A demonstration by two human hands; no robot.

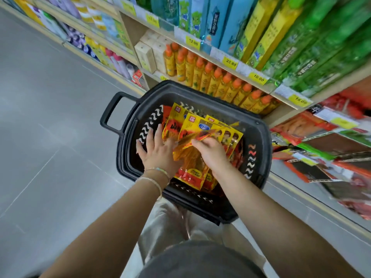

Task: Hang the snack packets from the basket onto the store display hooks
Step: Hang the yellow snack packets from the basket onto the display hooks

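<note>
With your right hand (209, 152) pinching one snack packet (191, 160) in the basket (125, 141) and your left hand (158, 151) spread flat beside those fingers, slippery neighbouring packets (176, 117) could lift along and drop.

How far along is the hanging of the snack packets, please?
Early, by the look of it. Done: red packets already sit on the display at right. In hand: the right hand pinches one yellow packet in the black basket, the left hand flat beside it. Left: a pile of yellow packets lies in the basket, none lifted out.
</note>
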